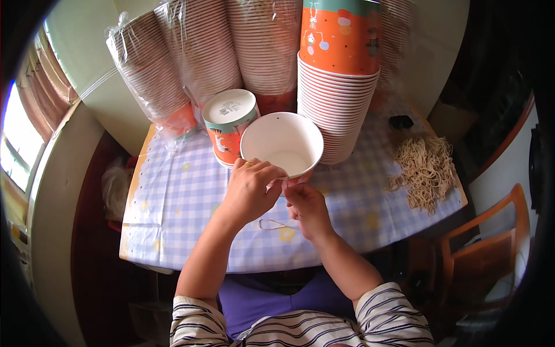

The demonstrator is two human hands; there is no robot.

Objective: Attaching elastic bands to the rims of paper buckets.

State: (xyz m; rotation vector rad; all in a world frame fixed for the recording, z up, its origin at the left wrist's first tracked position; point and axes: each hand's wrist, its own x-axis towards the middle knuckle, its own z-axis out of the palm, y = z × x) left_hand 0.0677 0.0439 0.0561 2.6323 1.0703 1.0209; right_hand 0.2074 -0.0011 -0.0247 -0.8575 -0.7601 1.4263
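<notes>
A white-lined paper bucket [282, 137] with an orange outside stands upright in front of me, its mouth facing up. One small dark hole shows in its far wall below the rim. My left hand [250, 189] is closed on the bucket's near rim, fingers over the edge. Just right of it, my right hand [306, 209] pinches at the near outer wall, thumb and fingertips together. A thin beige cord [269, 229] trails in a loop below the right hand. Its end at the fingertips is too small to make out.
Behind the bucket rises a tall nested stack of paper buckets [338, 110]. An upside-down bucket [229, 110] stands at its left. Plastic-wrapped stacks [199, 52] line the back. A heap of beige cords [426, 172] lies at the right, near a wooden chair [491, 225].
</notes>
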